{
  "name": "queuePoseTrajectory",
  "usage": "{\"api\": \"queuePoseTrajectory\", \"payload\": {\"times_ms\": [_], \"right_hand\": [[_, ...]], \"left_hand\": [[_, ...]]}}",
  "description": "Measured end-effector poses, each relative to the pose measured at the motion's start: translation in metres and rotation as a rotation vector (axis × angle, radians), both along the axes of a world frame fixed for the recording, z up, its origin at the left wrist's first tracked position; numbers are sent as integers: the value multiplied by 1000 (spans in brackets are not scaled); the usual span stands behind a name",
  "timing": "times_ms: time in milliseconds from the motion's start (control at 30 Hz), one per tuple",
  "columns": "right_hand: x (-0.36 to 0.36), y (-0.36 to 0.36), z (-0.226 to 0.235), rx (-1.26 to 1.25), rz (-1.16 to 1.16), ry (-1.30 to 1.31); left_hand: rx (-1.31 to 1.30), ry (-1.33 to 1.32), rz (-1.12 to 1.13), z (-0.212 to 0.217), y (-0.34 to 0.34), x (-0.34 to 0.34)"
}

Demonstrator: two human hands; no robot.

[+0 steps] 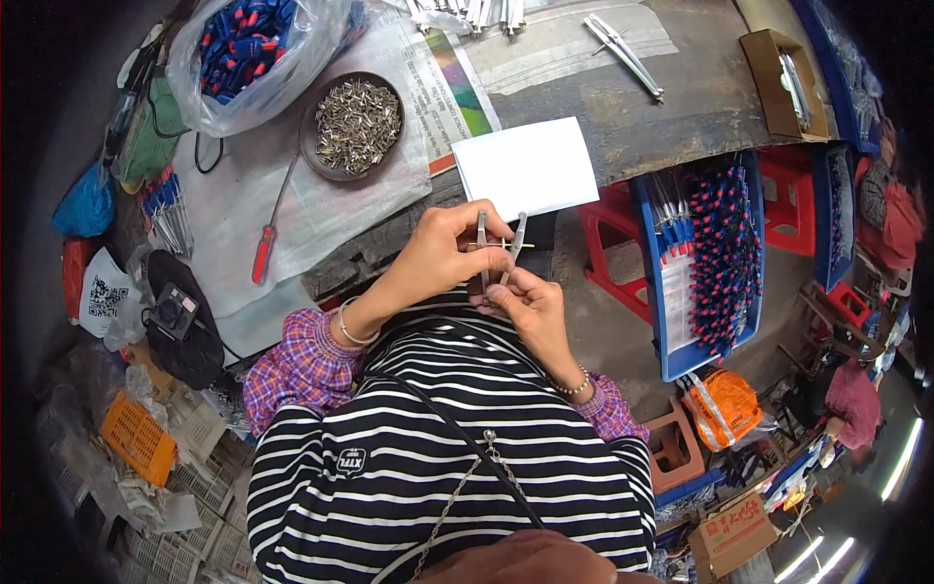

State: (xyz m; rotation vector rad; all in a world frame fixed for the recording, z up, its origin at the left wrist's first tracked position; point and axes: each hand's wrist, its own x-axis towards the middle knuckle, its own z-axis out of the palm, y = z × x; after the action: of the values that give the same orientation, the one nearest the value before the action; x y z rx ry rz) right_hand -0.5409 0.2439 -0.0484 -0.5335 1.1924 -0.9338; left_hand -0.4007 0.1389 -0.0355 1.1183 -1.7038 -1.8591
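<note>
In front of my chest, both hands work on one small metal drawing compass (pixel 519 235), its two legs pointing away from me and a thin brass-coloured rod crossing between them. My left hand (pixel 448 248) pinches the leg on its side with thumb and forefinger. Nearer my body, my right hand (pixel 535 311) is closed round the lower end of the tool, and its fingers hide that part. Just beyond the hands, a folded white sheet (pixel 527 167) lies at the table edge. A similar silver compass (pixel 625 58) rests farther back on the table.
On the left are a bowl of small metal pins (pixel 358 125), a red-handled screwdriver (pixel 264 255) and a clear bag (pixel 175 68) of blue-and-red parts. A blue tray (pixel 665 336) of blue-and-red pieces sits by red stools (pixel 623 263). Another person (pixel 856 399) is at far right.
</note>
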Motion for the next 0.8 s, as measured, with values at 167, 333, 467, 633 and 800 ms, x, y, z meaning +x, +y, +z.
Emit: {"api": "queuePoseTrajectory", "payload": {"times_ms": [167,333,467,633,800], "right_hand": [[-2,-1,-1,57,-30,-71],[-1,0,0,38,-1,-67],[0,1,-4,33,-6,-97],[-2,-1,-1,12,28,-45],[-2,1,-3,-16,47,15]], "left_hand": [[94,25,54,1,3,-2],[18,-118,-69,-1,0,1],[43,-70,-10,3,0,-2],[36,-48,-23,-1,-1,2],[-34,-41,-12,3,0,1]]}}
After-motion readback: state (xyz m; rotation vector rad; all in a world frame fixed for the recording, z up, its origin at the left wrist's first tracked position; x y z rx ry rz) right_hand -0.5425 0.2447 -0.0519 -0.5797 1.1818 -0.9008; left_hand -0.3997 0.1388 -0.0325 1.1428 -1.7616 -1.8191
